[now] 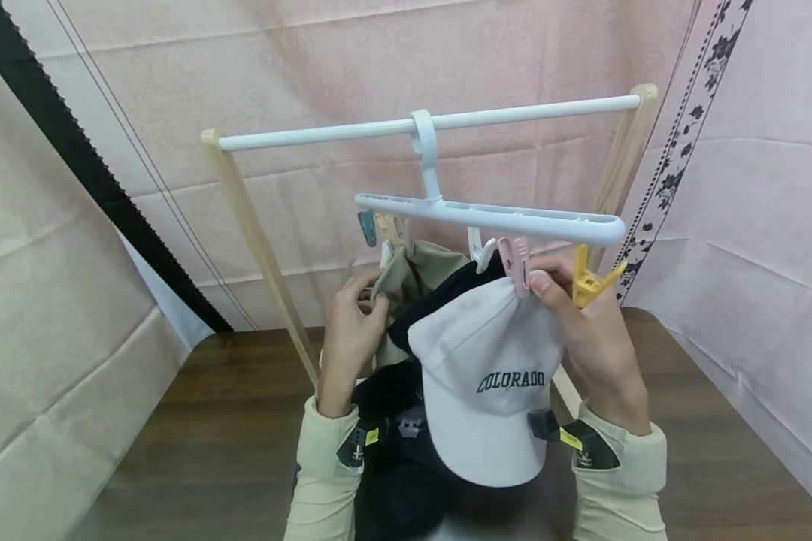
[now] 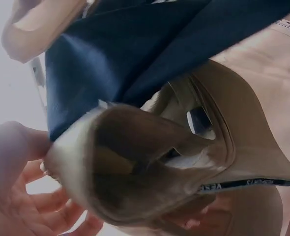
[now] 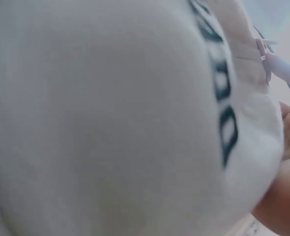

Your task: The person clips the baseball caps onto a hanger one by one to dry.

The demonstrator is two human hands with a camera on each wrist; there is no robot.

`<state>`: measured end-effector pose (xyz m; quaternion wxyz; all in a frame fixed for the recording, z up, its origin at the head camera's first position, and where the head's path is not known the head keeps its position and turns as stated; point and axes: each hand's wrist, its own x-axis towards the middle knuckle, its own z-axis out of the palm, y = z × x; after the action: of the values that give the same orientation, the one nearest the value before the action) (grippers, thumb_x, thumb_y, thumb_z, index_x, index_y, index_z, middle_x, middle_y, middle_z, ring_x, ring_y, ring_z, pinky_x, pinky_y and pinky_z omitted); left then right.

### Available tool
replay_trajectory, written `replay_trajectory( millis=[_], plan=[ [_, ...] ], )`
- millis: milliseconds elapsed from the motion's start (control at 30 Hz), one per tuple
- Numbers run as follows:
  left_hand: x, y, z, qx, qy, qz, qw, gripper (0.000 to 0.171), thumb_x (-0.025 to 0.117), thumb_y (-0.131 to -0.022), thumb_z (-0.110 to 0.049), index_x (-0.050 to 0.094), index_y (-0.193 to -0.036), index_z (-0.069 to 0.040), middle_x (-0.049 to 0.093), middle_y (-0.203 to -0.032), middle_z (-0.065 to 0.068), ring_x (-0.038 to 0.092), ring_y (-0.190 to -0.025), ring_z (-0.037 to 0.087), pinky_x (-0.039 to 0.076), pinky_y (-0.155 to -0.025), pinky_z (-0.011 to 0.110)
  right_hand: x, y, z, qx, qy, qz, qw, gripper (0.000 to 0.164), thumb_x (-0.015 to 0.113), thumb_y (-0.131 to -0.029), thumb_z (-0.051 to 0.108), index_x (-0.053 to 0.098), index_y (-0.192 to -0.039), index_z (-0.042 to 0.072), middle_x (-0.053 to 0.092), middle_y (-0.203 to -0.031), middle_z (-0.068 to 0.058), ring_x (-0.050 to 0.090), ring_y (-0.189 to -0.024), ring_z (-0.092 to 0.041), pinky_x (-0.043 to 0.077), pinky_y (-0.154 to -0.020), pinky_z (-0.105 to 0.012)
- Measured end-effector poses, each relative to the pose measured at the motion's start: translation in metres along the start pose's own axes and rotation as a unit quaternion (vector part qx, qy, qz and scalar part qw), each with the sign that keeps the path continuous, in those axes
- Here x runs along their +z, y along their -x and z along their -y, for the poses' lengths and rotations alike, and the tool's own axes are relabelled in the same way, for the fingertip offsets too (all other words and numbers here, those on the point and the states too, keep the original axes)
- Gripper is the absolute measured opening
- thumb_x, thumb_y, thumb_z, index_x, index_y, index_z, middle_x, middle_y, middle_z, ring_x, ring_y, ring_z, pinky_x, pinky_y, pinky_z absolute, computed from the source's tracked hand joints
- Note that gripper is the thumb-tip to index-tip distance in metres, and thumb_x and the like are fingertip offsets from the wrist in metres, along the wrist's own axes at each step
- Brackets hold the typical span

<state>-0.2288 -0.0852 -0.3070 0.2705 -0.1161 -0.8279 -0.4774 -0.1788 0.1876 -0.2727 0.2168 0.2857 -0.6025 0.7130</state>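
A white cap (image 1: 487, 353) lettered COLORADO hangs brim down from a pink clothespin (image 1: 514, 263) under the light blue hanger (image 1: 501, 216). My right hand (image 1: 595, 338) pinches the cap's top edge, thumb beside the pin; the cap fills most of the right wrist view. My left hand (image 1: 352, 330) grips the edge of a khaki cap (image 1: 413, 278) at the hanger's other end. The left wrist view shows into this khaki cap (image 2: 135, 162), fingers at its rim. Dark fabric (image 1: 440, 300) hangs between the two caps, navy in the left wrist view.
A white rod (image 1: 311, 135) on wooden posts (image 1: 257, 233) carries the hanger. A yellow clothespin (image 1: 589, 278), a white clothespin (image 1: 479, 248) and a teal clothespin (image 1: 368, 227) hang along it. Below lies a dark item (image 1: 406, 481) with a crown-like emblem, over the brown table (image 1: 210, 451).
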Motion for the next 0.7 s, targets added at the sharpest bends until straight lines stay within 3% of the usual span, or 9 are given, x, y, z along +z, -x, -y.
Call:
replay_trajectory(
  millis=[100,167,233,300,400,467,533,600,700],
  plan=[
    [-0.003,0.001,-0.003,0.004,-0.010,-0.008,0.9999,0.031,0.059,-0.090,-0.006,0.070,-0.120,-0.011,0.067,-0.108,0.004,0.066,-0.091,0.020,0.055,-0.078,0.033,-0.001,-0.003,-0.002,-0.019,0.043,-0.044,0.998,0.014,0.060,-0.096,-0.001,0.067,-0.106,-0.006,0.062,-0.104,-0.009,0.053,-0.104,-0.022,0.039,-0.094,-0.030],
    [-0.006,0.003,-0.006,-0.003,-0.018,-0.009,0.9998,0.030,0.061,-0.090,-0.008,0.070,-0.119,-0.012,0.066,-0.107,0.002,0.065,-0.089,0.018,0.055,-0.077,0.033,-0.001,-0.004,-0.002,0.003,0.103,-0.088,0.991,0.017,0.061,-0.098,0.005,0.068,-0.110,-0.003,0.062,-0.110,-0.008,0.052,-0.110,-0.021,0.040,-0.096,-0.031],
    [-0.009,0.006,-0.011,-0.014,-0.025,-0.008,0.9996,0.029,0.064,-0.091,-0.011,0.070,-0.119,-0.011,0.065,-0.105,0.002,0.064,-0.087,0.017,0.055,-0.076,0.032,0.000,-0.004,0.000,0.052,0.168,-0.121,0.977,0.023,0.061,-0.099,0.015,0.067,-0.117,0.001,0.060,-0.118,-0.007,0.050,-0.117,-0.020,0.040,-0.101,-0.035],
    [-0.012,0.008,-0.015,-0.019,-0.031,-0.006,0.9993,0.026,0.067,-0.092,-0.014,0.070,-0.117,-0.010,0.064,-0.102,0.002,0.062,-0.083,0.016,0.055,-0.073,0.032,-0.001,-0.003,0.004,0.114,0.247,-0.129,0.954,0.030,0.059,-0.101,0.027,0.065,-0.122,0.007,0.059,-0.122,-0.007,0.051,-0.118,-0.021,0.042,-0.099,-0.040],
    [-0.014,0.012,-0.023,-0.010,-0.037,-0.003,0.9993,0.022,0.071,-0.092,-0.019,0.072,-0.112,-0.009,0.063,-0.095,0.001,0.061,-0.078,0.014,0.054,-0.069,0.031,-0.005,0.000,0.013,0.192,0.363,-0.086,0.908,0.042,0.052,-0.102,0.041,0.060,-0.129,0.009,0.058,-0.125,-0.011,0.054,-0.113,-0.028,0.044,-0.093,-0.049],
    [-0.015,0.014,-0.028,0.001,-0.040,-0.001,0.9992,0.017,0.073,-0.091,-0.020,0.072,-0.105,-0.011,0.062,-0.090,0.000,0.060,-0.075,0.012,0.053,-0.067,0.030,-0.007,0.003,0.020,0.216,0.438,-0.033,0.872,0.048,0.046,-0.103,0.046,0.060,-0.130,0.008,0.060,-0.121,-0.014,0.056,-0.107,-0.033,0.044,-0.085,-0.050],
    [-0.014,0.016,-0.033,0.014,-0.042,0.001,0.9990,0.012,0.075,-0.089,-0.020,0.072,-0.097,-0.011,0.061,-0.085,-0.001,0.059,-0.072,0.011,0.052,-0.064,0.029,-0.007,0.007,0.026,0.225,0.485,0.021,0.845,0.051,0.041,-0.105,0.047,0.061,-0.127,0.005,0.062,-0.116,-0.016,0.056,-0.101,-0.034,0.044,-0.080,-0.049],
    [-0.013,0.018,-0.037,0.021,-0.046,0.003,0.9987,0.009,0.076,-0.088,-0.020,0.070,-0.090,-0.013,0.060,-0.081,-0.003,0.057,-0.069,0.011,0.051,-0.061,0.029,-0.004,0.011,0.031,0.226,0.511,0.062,0.827,0.053,0.038,-0.105,0.049,0.064,-0.121,0.005,0.063,-0.109,-0.014,0.056,-0.096,-0.033,0.044,-0.076,-0.048],
    [-0.013,0.020,-0.041,0.027,-0.055,0.004,0.9981,0.011,0.076,-0.087,-0.019,0.068,-0.083,-0.014,0.059,-0.075,-0.003,0.055,-0.066,0.011,0.049,-0.058,0.029,0.004,0.014,0.035,0.219,0.525,0.101,0.816,0.051,0.040,-0.104,0.050,0.065,-0.112,0.007,0.062,-0.102,-0.012,0.056,-0.091,-0.030,0.043,-0.072,-0.044]
  ],
)
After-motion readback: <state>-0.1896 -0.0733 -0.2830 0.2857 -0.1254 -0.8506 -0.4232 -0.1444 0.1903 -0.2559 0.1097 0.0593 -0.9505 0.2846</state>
